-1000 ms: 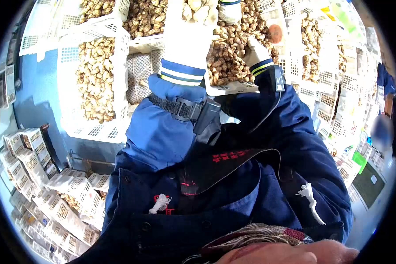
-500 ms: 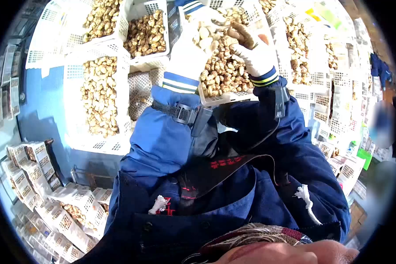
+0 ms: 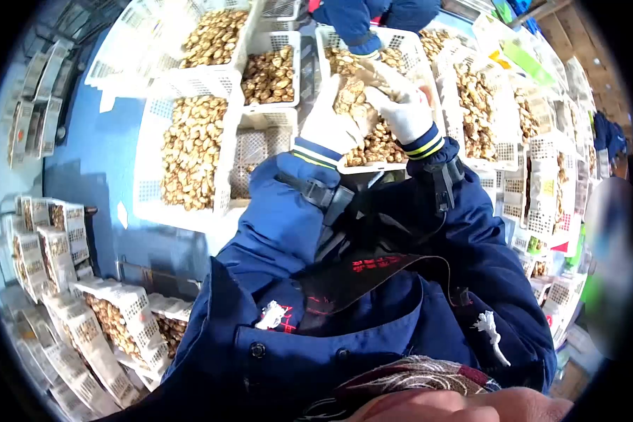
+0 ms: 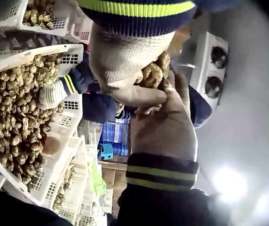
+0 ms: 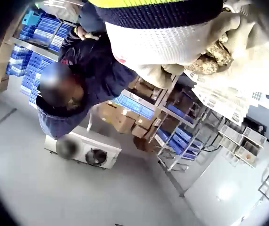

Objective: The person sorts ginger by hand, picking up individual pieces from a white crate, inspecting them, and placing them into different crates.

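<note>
White plastic crates (image 3: pixel 150 191) heaped with brown mushrooms fill the floor of a cold store, with more crates stacked on racks (image 3: pixel 53 243) to one side and a cooling unit (image 5: pixel 85 148) on the wall. A worker in a blue padded jacket (image 3: pixel 274 232) stands over one full crate (image 3: pixel 373 167), and across it a second person's blue sleeve (image 3: pixel 355 17) reaches towards the same crate.

The worker's left hand (image 3: pixel 329 125) and right hand (image 3: pixel 404 112), both in white knitted gloves with striped cuffs, are brought together above the crate's near end. Between them sits a clump of mushrooms (image 3: pixel 350 95), lifted clear of the heap below.

In the left wrist view the left hand (image 4: pixel 120 56) bends its fingers over the top of the clump (image 4: pixel 153 73), while the right hand (image 4: pixel 165 125) cups it from the other side, fingertips touching the left glove. In the right wrist view the clump (image 5: pixel 212 56) shows wedged in the narrow gap between the two palms, pressed on both sides. Neither hand is spread wide: each is partly closed round the mushrooms, and together they hold the whole clump.
</note>
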